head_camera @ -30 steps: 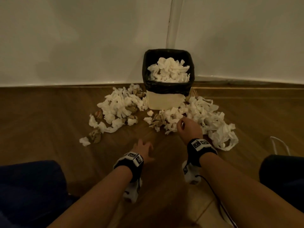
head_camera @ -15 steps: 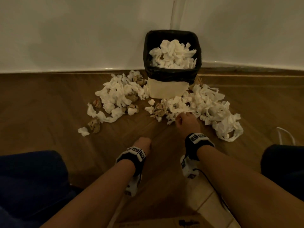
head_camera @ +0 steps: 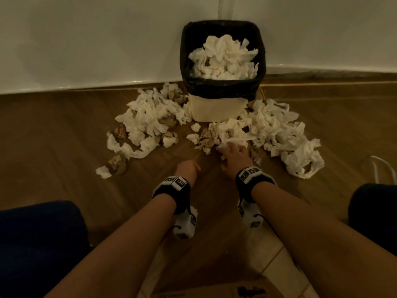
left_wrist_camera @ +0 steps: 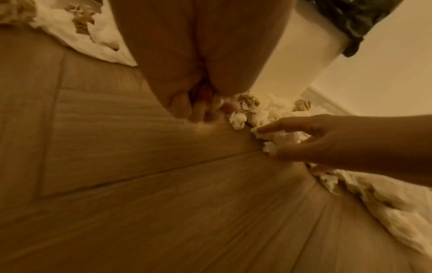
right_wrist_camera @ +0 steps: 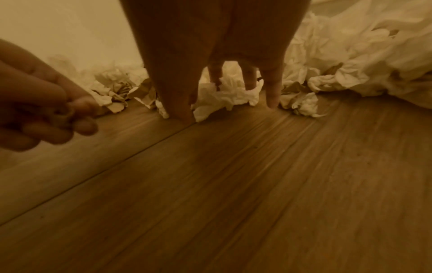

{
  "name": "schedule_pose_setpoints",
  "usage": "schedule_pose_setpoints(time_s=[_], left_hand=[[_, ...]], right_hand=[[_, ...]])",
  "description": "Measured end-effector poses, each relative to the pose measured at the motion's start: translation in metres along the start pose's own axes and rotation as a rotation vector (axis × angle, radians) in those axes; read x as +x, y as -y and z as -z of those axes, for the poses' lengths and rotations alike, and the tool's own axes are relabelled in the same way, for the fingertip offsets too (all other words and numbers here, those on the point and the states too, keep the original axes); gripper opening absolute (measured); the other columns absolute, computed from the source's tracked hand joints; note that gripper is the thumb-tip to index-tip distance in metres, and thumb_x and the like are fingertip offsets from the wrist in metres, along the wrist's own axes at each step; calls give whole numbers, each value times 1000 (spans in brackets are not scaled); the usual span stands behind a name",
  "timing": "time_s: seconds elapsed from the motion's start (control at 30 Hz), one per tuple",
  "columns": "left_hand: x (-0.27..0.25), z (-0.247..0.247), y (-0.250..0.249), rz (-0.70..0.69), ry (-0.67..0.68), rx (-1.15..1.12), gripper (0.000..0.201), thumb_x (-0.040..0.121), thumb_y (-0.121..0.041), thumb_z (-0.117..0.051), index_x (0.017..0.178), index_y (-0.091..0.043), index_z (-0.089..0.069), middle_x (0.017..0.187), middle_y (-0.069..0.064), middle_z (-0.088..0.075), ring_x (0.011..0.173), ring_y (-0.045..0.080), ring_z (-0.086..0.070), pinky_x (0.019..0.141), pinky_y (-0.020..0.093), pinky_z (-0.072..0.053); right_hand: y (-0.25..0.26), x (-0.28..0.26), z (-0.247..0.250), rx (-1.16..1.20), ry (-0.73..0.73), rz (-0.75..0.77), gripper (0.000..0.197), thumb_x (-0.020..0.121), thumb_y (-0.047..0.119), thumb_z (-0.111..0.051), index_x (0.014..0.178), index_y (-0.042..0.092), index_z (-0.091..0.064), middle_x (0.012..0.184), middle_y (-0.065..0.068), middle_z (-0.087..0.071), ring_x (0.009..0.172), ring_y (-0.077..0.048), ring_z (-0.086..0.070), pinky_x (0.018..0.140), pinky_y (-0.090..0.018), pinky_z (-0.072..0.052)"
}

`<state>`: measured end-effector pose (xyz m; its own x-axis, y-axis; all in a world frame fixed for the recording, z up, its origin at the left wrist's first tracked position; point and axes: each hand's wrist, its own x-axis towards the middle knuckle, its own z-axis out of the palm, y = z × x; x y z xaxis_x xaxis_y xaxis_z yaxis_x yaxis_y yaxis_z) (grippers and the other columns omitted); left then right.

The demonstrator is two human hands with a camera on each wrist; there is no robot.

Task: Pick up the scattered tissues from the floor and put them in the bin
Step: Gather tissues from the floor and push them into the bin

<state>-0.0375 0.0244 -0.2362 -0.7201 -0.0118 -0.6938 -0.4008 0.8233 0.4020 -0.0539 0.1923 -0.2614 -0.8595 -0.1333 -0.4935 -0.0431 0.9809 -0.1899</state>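
Note:
A cream bin (head_camera: 217, 108) with a black liner stands in the wall corner, heaped with white tissues (head_camera: 223, 57). More tissues lie on the wooden floor in a left pile (head_camera: 148, 117) and a right pile (head_camera: 279, 132). My right hand (head_camera: 233, 150) reaches into the near edge of the right pile. Its thumb and fingers (right_wrist_camera: 216, 77) dig round a white tissue wad (right_wrist_camera: 224, 96), which also shows between thumb and index finger (left_wrist_camera: 275, 140). My left hand (head_camera: 189, 167) hovers over bare floor, curled into a fist (right_wrist_camera: 77, 118); whether it holds a scrap is unclear.
Brown crumpled paper balls (head_camera: 118, 162) are mixed among the tissues. A white cable (head_camera: 378, 166) lies at the right. My dark-clad knees (head_camera: 38, 244) flank the scene. A cardboard box (head_camera: 214, 289) and pale tiles (head_camera: 275, 263) are at the near edge.
My right hand has pushed forward into the tissue pile and closed its fingers round a wad. The left hand went from spread fingers to a fist. The view moved closer to the bin.

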Motion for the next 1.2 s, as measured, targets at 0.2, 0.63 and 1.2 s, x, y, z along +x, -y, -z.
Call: schedule_pose_setpoints(time_s=[0.2,0.63,1.2], left_hand=[[-2,-8,9,17,-201,-118,27,100,-26,-33,114,-8,-48,109,17,-60,95,33,-59,77,38,-46],[1,-13,18,-96,-277,-216,28,101,-29,-29,124,-20,-42,103,14,-64,86,29,-61,71,33,-45],[9,-32,22,-57,70,339,35,97,-25,-47,126,-6,-48,143,17,-27,118,33,-48,99,38,-43]], right_hand=[[7,3,-4,13,113,51,39,92,20,-52,129,6,-51,141,-14,-37,131,-35,-32,107,-41,-32],[1,-7,-17,606,-141,-205,24,97,12,-38,116,6,-51,114,-18,-58,103,-34,-56,75,-35,-42],[-21,-17,-33,456,220,-325,46,83,26,-70,121,6,-53,122,-13,-58,106,-27,-57,79,-30,-44]])
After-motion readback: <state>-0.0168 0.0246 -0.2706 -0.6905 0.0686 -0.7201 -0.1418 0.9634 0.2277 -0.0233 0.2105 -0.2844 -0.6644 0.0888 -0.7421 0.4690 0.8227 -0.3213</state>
